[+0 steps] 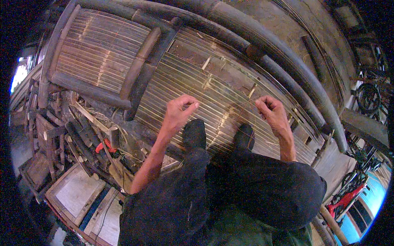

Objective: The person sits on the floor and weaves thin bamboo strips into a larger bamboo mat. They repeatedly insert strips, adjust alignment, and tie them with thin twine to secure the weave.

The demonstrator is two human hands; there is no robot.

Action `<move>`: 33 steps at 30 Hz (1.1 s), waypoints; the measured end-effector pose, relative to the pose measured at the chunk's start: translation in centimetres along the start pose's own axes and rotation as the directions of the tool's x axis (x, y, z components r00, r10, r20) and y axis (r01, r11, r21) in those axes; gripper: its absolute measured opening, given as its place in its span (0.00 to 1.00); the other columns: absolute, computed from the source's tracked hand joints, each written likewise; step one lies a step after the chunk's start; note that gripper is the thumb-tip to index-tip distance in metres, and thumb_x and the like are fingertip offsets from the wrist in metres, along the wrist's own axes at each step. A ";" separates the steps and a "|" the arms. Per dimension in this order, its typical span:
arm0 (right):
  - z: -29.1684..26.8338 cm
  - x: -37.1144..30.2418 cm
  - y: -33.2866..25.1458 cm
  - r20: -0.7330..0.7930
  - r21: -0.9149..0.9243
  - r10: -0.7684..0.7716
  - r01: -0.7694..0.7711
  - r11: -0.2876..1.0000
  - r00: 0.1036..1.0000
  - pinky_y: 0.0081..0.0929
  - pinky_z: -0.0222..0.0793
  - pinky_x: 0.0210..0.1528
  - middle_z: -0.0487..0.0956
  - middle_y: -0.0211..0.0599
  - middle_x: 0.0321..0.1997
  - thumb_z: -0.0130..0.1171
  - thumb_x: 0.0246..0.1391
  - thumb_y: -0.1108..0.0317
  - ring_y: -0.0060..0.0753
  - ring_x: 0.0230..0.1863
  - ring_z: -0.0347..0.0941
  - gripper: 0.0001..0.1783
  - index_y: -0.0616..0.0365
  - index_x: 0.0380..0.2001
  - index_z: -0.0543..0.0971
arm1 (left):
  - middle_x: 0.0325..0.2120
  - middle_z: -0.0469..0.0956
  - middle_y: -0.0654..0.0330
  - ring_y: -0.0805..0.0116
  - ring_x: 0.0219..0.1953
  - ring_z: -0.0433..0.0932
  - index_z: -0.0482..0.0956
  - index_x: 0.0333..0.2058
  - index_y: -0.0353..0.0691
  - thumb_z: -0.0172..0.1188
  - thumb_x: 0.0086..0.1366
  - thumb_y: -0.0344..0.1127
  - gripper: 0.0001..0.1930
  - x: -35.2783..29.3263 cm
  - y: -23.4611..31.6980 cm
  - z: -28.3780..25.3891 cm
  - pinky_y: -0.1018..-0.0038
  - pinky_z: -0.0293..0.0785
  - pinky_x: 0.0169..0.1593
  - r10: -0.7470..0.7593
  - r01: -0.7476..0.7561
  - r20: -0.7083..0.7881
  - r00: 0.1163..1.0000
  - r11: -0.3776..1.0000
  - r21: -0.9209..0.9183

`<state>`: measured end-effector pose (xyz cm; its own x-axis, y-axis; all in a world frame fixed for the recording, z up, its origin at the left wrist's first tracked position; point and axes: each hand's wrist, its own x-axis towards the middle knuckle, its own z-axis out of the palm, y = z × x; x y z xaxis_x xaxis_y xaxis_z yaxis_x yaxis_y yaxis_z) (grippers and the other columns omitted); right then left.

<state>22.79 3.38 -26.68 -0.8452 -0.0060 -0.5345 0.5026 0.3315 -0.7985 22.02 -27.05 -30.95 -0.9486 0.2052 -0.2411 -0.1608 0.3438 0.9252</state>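
Bamboo slats [172, 88]: long axis upper-left to lower-right.

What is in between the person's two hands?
In the head view, bamboo slats lie below, between the left hand and right hand; a thin strand seems to stretch there too, but it's faint.

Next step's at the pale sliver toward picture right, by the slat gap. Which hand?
Right hand, probably: its fingertips are close to that sliver. The left hand is farther off, over the slats.
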 end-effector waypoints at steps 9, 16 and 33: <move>0.2 1.0 0.1 -0.160 0.139 -0.019 0.042 0.989 0.987 0.15 0.57 0.26 0.70 0.22 0.23 0.57 0.56 0.58 0.14 0.24 0.61 0.12 0.56 0.30 0.76 | 0.28 0.78 0.59 0.73 0.32 0.75 0.78 0.31 0.33 0.59 0.57 0.30 0.06 -0.3 -0.7 0.4 0.77 0.70 0.37 0.055 -0.057 0.043 0.998 0.997 0.047; 0.9 1.1 0.3 -0.239 0.215 -0.074 0.127 0.968 0.968 0.15 0.58 0.28 0.72 0.24 0.25 0.57 0.56 0.58 0.15 0.25 0.62 0.12 0.57 0.31 0.76 | 0.28 0.78 0.57 0.70 0.32 0.77 0.78 0.31 0.33 0.59 0.56 0.29 0.06 -0.4 -1.2 0.7 0.75 0.71 0.36 0.056 -0.058 0.040 0.998 0.997 0.054; 4.2 0.3 -1.8 0.367 -0.331 -0.137 0.267 0.905 0.920 0.27 0.65 0.31 0.76 0.34 0.23 0.56 0.55 0.62 0.24 0.26 0.69 0.11 0.59 0.30 0.78 | 0.32 0.76 0.54 0.59 0.37 0.76 0.77 0.33 0.34 0.63 0.52 0.30 0.10 0.0 0.2 1.5 0.70 0.71 0.42 0.200 -0.197 0.002 0.980 0.963 0.183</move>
<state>22.41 -1.17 -26.59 -0.7799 -0.3973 -0.4836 0.1684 0.6110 -0.7735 22.43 -25.65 -31.23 -0.9610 0.2718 -0.0519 0.0819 0.4585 0.8849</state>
